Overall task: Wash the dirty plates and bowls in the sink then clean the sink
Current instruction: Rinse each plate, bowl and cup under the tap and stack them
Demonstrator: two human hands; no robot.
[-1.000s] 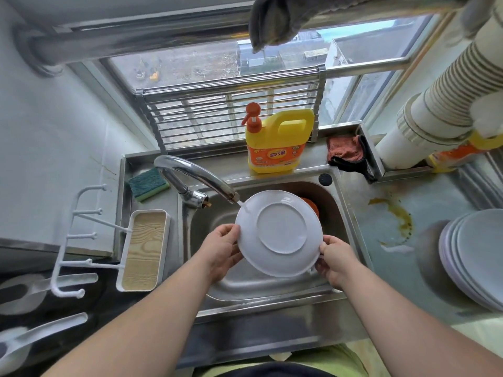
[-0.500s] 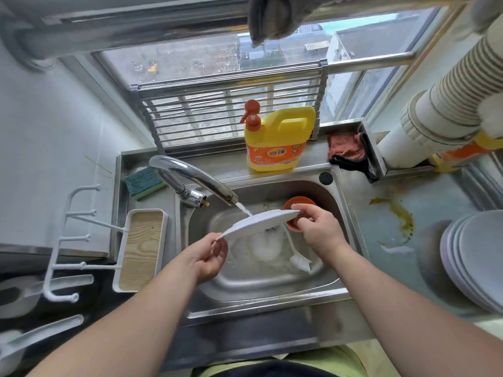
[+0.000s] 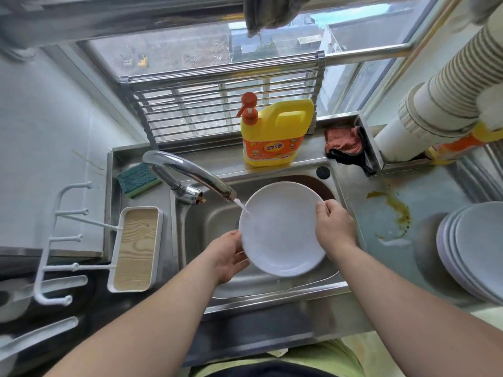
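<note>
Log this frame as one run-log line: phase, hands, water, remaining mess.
phase: rinsing white plate over sink | left hand: holds rim | right hand: grips rim | faucet: running | yellow spill on counter

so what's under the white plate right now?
The white plate, held by the left hand and right hand, hangs over the sink basin. Wet steel shows around it, a dark reddish patch behind its top edge. Whatever lies directly beneath is covered.

Glossy plate [image 3: 281, 229], brushed steel sink [image 3: 272, 291] (wet)
</note>
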